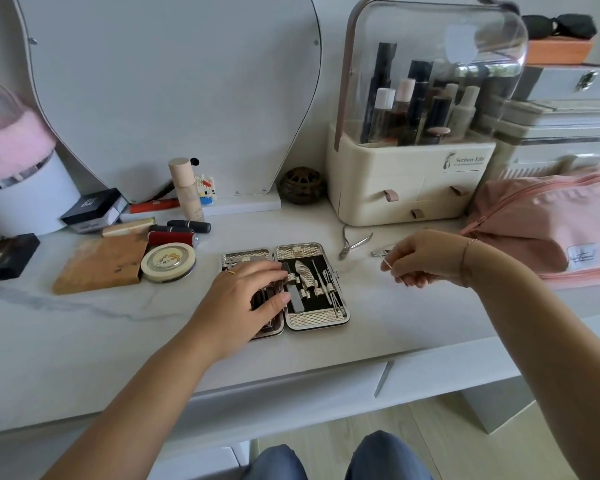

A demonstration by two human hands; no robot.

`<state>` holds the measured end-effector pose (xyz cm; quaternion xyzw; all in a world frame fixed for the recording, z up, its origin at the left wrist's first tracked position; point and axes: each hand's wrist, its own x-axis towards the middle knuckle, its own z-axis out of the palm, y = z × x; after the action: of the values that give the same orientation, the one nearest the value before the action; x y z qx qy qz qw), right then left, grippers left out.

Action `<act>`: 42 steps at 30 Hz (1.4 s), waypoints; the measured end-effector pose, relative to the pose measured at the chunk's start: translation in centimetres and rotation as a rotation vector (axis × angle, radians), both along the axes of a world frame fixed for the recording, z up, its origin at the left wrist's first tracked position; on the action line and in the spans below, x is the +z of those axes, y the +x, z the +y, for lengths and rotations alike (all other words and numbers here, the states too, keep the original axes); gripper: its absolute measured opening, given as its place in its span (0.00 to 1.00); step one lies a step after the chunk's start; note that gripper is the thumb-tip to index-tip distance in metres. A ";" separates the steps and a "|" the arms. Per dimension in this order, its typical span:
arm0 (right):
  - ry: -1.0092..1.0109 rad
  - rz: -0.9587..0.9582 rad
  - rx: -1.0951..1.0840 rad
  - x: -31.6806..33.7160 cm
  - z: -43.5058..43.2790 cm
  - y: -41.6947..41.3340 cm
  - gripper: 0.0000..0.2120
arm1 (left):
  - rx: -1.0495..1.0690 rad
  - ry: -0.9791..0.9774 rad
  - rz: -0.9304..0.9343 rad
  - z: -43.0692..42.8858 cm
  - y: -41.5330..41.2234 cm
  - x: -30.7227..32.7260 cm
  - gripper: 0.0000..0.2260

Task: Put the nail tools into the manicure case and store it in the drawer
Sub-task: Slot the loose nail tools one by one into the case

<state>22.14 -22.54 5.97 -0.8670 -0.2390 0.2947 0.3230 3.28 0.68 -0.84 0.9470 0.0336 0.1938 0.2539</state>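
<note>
Manicure case (317,285): lying open flat on the marble tabletop (84,327), hinge running near to far; both halves' long axes running near to far, slightly tilted clockwise.
Right half of case: showing several metal tools strapped lengthwise, tips pointing far; one long slot near the hinge standing unfilled.
Left half of case: lying mostly covered by the left hand (246,299).
Left hand grip: resting palm down with fingers spread loosely over the case, pressing it flat; not closing around anything.
Right hand (426,258): hovering above the tabletop to the right of the case, well apart from it.
Right hand grip: pinching a thin metal pick (386,263) between thumb and fingers, its free end pointing left and far.
Cuticle nippers (352,243): lying loose on the tabletop just beyond the case's far right corner, jaws pointing near-left, handles splaying far-right.
Small metal tool (380,252): lying to the right of the nippers, partly hidden behind the right hand; its kind cannot be told.
Open room: bare tabletop lying near and to the right of the case, reaching to the table's near edge.
Left boundary: round tin (168,262) and wooden board (101,265) sitting close to the case's far left corner.
Far boundary: cream cosmetics organizer (406,188) standing behind the nippers.
Right boundary: pink bag (551,220) crowding the right edge.
Drawer fronts (291,393): showing beneath the tabletop's near edge, closed.
</note>
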 end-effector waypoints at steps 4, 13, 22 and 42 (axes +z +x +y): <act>0.235 0.141 0.035 0.3 2.9 -2.2 0.02 | -0.007 0.000 0.000 0.1 0.1 -0.1 0.25; 0.263 0.016 -0.053 -1.9 10.4 -4.8 0.09 | -0.022 -0.031 -0.028 0.3 0.2 -0.4 0.20; 0.151 -0.133 -0.069 -1.7 11.3 -5.2 0.09 | -0.033 -0.046 -0.037 0.5 0.4 -0.6 0.19; -0.294 -0.412 0.210 -0.4 11.9 -6.0 0.09 | -0.019 -0.106 -0.031 0.6 0.6 -0.9 0.19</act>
<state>16.17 -10.63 5.59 -0.9168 -0.3428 0.1753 0.1060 3.91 1.29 -1.70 0.9294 0.0308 0.2040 0.3061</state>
